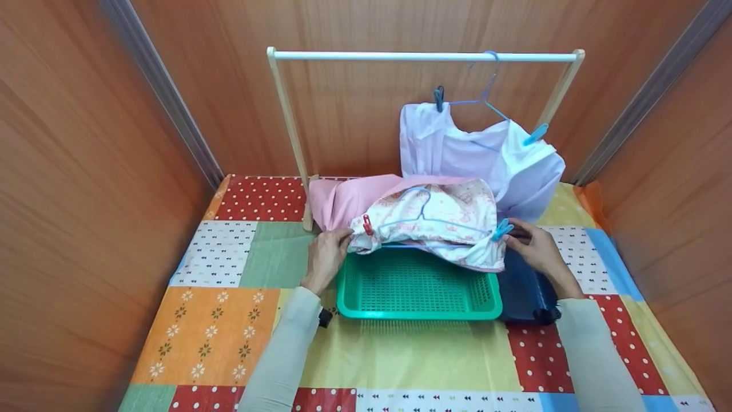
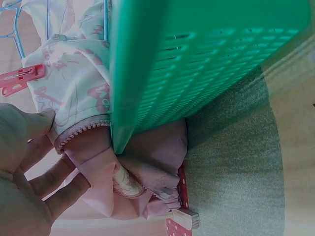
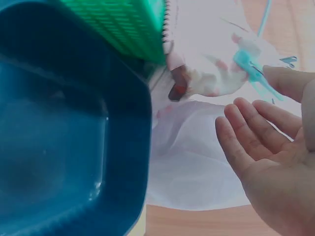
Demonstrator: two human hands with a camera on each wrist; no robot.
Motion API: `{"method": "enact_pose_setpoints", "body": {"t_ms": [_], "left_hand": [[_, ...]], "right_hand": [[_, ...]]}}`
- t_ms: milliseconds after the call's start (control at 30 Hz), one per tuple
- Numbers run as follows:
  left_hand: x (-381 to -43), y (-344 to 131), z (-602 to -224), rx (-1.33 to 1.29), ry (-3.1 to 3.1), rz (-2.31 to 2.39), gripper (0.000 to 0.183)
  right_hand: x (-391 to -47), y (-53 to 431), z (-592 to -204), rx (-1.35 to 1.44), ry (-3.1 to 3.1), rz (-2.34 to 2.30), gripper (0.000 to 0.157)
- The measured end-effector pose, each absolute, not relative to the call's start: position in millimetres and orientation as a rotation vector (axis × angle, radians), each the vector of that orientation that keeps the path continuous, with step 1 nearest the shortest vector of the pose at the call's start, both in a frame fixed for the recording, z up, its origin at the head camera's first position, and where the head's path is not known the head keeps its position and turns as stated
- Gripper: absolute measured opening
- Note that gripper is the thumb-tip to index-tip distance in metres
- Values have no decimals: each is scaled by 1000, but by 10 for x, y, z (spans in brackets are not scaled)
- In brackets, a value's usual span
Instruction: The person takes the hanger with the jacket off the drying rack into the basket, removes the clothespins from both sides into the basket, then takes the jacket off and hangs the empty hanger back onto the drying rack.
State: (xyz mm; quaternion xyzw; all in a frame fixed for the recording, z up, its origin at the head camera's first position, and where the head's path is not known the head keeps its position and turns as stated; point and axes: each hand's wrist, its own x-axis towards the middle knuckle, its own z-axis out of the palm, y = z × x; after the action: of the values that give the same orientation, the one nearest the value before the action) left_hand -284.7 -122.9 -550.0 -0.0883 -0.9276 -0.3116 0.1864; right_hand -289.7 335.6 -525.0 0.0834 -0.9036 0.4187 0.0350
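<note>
A pink zip-up jacket (image 1: pixel 351 200) with a white patterned lining lies draped over the back of the green basket (image 1: pixel 420 315). A blue hanger (image 1: pixel 422 216) rests against its lining. A red clothespin (image 1: pixel 368 225) clips the jacket's left side, and a light-blue clothespin (image 1: pixel 502 229) clips its right side. My left hand (image 1: pixel 327 253) pinches the jacket's edge beside the red clothespin, thumb in front and fingers behind. At the light-blue clothespin is my right hand (image 1: pixel 538 252), its fingers extended and its thumb right at the clothespin in the right wrist view.
A drying rack (image 1: pixel 372 56) stands behind, with a white shirt (image 1: pixel 474 149) clipped to a purple-blue hanger on its bar. Right of the basket sits a dark blue basin (image 3: pixel 125 147). Wooden panels (image 1: pixel 74 189) enclose the patchwork-covered surface (image 1: pixel 217 326) at the sides and back.
</note>
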Motion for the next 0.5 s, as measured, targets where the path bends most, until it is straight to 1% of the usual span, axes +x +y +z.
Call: {"method": "enact_pose_setpoints", "body": {"t_ms": [100,367,500], "left_hand": [[-2858,-1222,-5499,-246,-2620,-877,18],[-2872,-1215,-5495,-239,-2619,-857,18],[-2878,-1218,-5489,-235,-2624,-841,18]], "right_hand": [[-2899,3359,-5230,264,-2737,1333,55],[-2925,3358,-5245,305,-2695,1364,49],[-2881,3303,-5163,317,-2648,1406,40]]}}
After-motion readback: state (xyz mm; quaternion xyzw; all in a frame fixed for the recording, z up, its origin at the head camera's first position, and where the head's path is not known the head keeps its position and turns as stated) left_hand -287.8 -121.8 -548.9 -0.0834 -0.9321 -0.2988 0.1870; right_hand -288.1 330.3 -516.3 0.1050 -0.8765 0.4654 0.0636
